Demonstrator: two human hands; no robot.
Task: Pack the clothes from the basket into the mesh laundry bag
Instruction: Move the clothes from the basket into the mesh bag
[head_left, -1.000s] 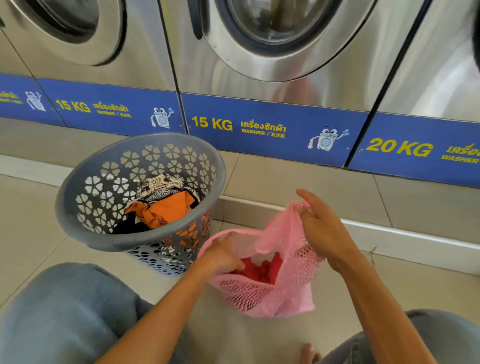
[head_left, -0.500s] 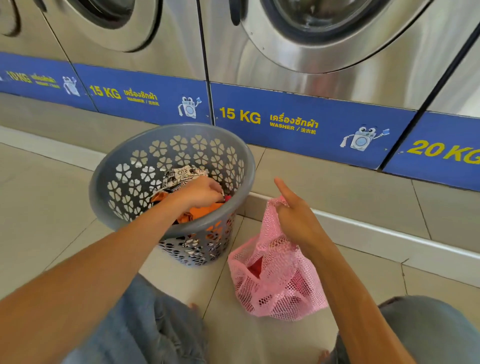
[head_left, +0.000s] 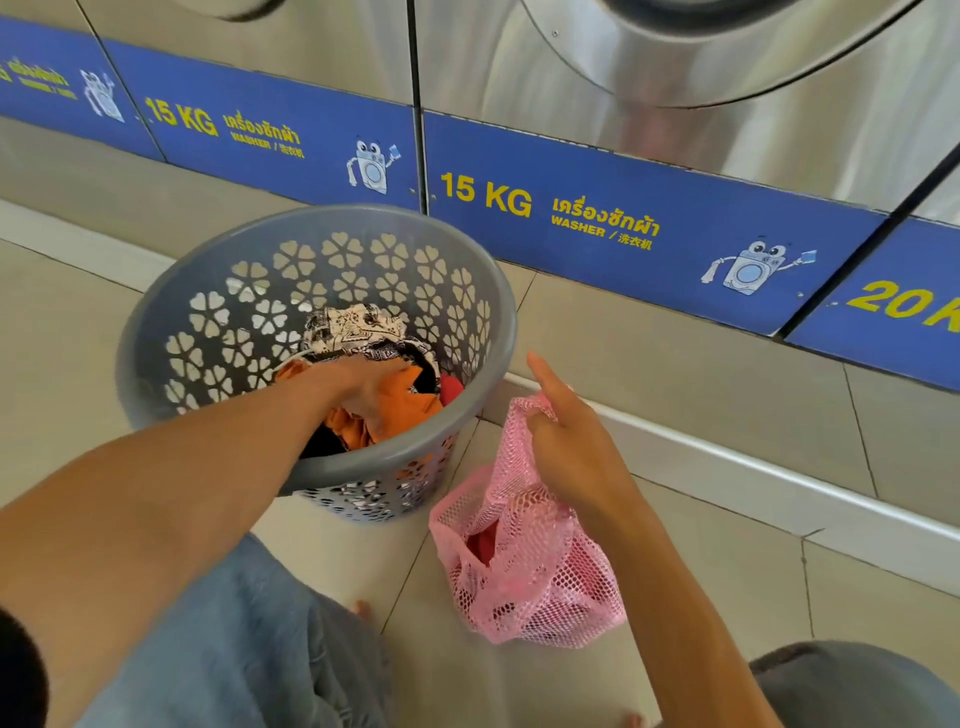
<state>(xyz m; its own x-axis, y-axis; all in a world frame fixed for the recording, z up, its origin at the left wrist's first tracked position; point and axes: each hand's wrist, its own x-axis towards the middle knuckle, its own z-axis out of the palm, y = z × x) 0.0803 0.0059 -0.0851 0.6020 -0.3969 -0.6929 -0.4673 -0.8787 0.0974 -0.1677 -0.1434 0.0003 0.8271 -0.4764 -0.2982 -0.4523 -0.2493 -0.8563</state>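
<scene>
A grey plastic basket with flower-shaped holes stands on the tiled floor. Inside lie an orange garment, a black-and-white patterned cloth, something red and something black. My left hand is down in the basket with its fingers closed on the orange garment. To the right of the basket a pink mesh laundry bag sags on the floor with a red garment showing inside. My right hand pinches the bag's top edge and holds it up, the index finger pointing out.
A row of steel washing machines with blue label strips runs along the back, above a raised tiled step. My knees in blue-grey trousers fill the lower left and lower right corners. A bare toe shows between them.
My left hand left the pink bag, crossed into the basket and closed on the orange garment. My right hand kept hold of the bag's top edge. The view shifted left and downward.
</scene>
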